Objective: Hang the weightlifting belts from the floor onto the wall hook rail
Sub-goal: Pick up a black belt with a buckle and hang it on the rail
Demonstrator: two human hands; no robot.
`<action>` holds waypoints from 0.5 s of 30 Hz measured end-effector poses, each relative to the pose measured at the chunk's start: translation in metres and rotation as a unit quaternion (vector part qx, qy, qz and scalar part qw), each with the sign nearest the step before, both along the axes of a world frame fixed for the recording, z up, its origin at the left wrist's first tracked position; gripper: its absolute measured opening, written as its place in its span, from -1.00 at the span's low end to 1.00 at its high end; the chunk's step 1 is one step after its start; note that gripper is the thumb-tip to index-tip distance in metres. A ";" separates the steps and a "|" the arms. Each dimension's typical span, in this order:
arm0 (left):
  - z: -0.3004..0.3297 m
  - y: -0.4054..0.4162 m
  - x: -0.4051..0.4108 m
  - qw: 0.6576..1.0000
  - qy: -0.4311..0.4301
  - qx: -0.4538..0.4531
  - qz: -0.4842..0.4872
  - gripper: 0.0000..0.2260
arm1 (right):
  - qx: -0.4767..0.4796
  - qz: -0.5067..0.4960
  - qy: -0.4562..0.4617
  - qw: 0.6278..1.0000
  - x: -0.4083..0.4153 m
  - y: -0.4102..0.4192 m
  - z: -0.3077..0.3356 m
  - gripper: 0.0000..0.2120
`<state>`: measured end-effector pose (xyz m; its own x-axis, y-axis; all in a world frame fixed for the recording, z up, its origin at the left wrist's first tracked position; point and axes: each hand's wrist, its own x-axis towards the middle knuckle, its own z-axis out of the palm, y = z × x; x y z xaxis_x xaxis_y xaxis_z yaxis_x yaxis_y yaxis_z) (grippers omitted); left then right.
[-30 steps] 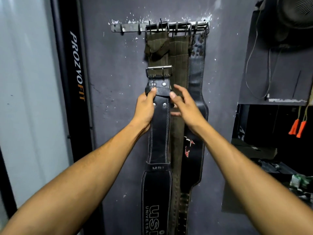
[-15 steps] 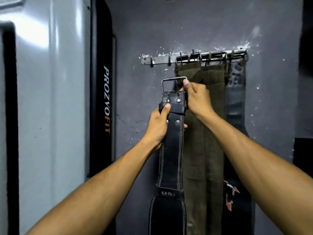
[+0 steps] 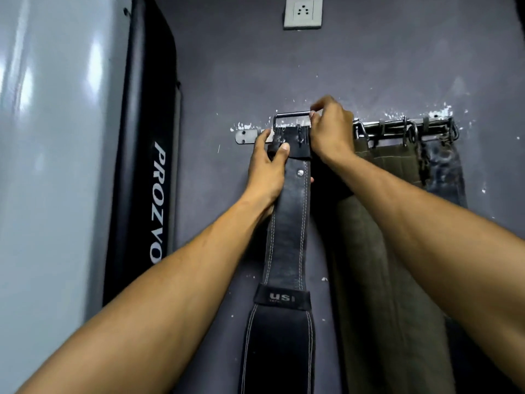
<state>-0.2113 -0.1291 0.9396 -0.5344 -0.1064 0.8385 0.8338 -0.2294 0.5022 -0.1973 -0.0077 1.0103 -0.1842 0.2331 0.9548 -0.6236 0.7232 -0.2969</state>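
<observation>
A black leather belt point(image 3: 287, 240) with white stitching and a "USI" loop hangs down from both my hands against the grey wall. My left hand point(image 3: 267, 166) grips its strap just below the buckle. My right hand point(image 3: 331, 129) pinches the right end of the metal buckle frame point(image 3: 291, 116), held at the height of the wall hook rail point(image 3: 247, 136), over its left part. An olive green belt point(image 3: 377, 251) and a worn dark belt point(image 3: 446, 172) hang from the rail's hooks to the right.
A tall black padded panel point(image 3: 147, 166) printed "PROZVO" stands left of the rail, beside a glossy grey surface point(image 3: 56, 166). A white wall socket point(image 3: 303, 11) sits above. The rail's right hooks point(image 3: 409, 129) hold belt buckles.
Both hands lifted the black belt's buckle from below the rail up to rail height, left of the olive belt. The camera tilted upward.
</observation>
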 end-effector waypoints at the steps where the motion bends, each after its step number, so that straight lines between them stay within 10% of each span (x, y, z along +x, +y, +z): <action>1: 0.006 0.001 -0.007 1.000 -0.006 -0.003 0.002 -0.44 | 0.005 -0.016 -0.010 1.000 -0.004 0.001 0.004 -0.79; 8: -0.026 -0.004 -0.035 0.998 -0.018 -0.012 0.050 -0.60 | 0.124 -0.158 -0.095 0.975 -0.003 -0.013 0.000 -0.76; 15: -0.095 -0.011 -0.043 0.996 -0.056 -0.076 0.000 -0.64 | 0.035 -0.037 -0.048 0.998 0.006 -0.017 -0.089 -0.70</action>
